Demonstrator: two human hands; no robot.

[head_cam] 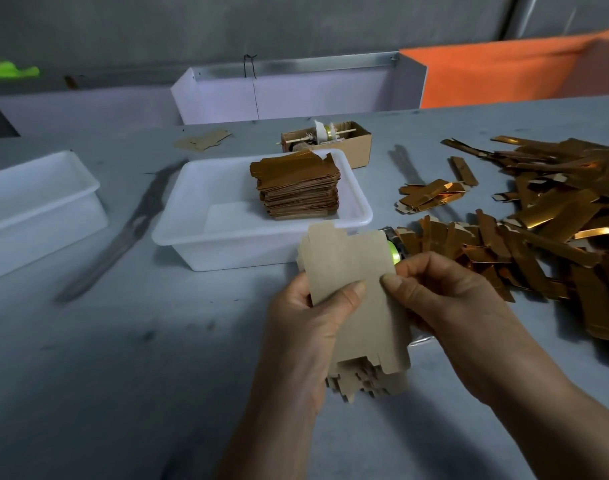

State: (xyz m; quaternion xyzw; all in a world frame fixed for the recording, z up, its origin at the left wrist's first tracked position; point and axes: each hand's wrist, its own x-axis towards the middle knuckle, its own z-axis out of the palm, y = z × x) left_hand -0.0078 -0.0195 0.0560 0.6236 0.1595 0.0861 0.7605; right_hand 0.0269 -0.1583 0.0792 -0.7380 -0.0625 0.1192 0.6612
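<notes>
While both hands close on it, the stack of card blanks (358,306) hangs just above the near middle of the table (123,375), plain brown side up. The left hand (303,327) grips its left edge with the thumb laid across the top sheet; the right hand (445,299) pinches the right edge, thumb on top and fingers curled beneath; so the two hands sit close together, both clamped on the one stack.

It looks light and thin, fairly stiff as a bundle; but the sheets are loose and likely to slide and fan, as the stepped tabs at the near end suggest; any foil face would probably be slick. The safest hold seems to be across the long edges near the middle, squeezing top and bottom, clear of the flimsy tabs.

Just beyond stands the white tub (226,251), with a squared gold stack (299,188) in its far right corner; its near rim is what the blanks would have to clear on the way in. A green roll (394,249) peeps out right behind the held stack; the heap of folded gold pieces (538,230) sprawls along the right; a second tub (36,202) waits at the left; a cardboard box (360,147) sits far behind.
</notes>
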